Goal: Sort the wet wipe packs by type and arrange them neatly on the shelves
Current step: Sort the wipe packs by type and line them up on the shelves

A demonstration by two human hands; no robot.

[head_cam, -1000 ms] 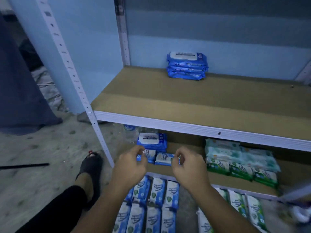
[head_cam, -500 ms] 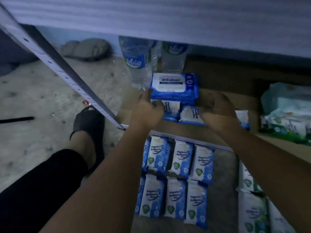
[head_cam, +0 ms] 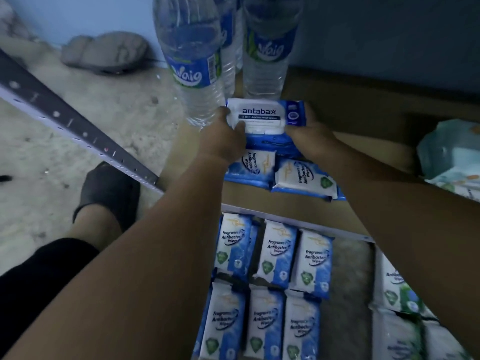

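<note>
A blue "antabax" wipe pack (head_cam: 265, 115) with a white lid lies on top of another blue pack (head_cam: 272, 144) on the brown lower shelf (head_cam: 285, 203). My left hand (head_cam: 223, 136) grips its left end, thumb on the lid. My right hand (head_cam: 309, 131) grips its right end. Just in front lie two small white-and-blue "Fragrance Free Antibacterial" packs (head_cam: 301, 178). Several more of these small packs (head_cam: 270, 287) lie in rows on the floor below the shelf edge.
Two "Waig" water bottles (head_cam: 192, 66) stand on the shelf right behind the antabax pack. Pale green packs (head_cam: 452, 157) sit at the right of the shelf. White-green packs (head_cam: 397, 315) lie lower right. The shelf's metal upright (head_cam: 78, 133) slants at left, near my black shoe (head_cam: 109, 193).
My view has dropped and moved close to the lower shelf. Both hands have moved forward from the small packs and taken hold of the antabax pack's two ends.
</note>
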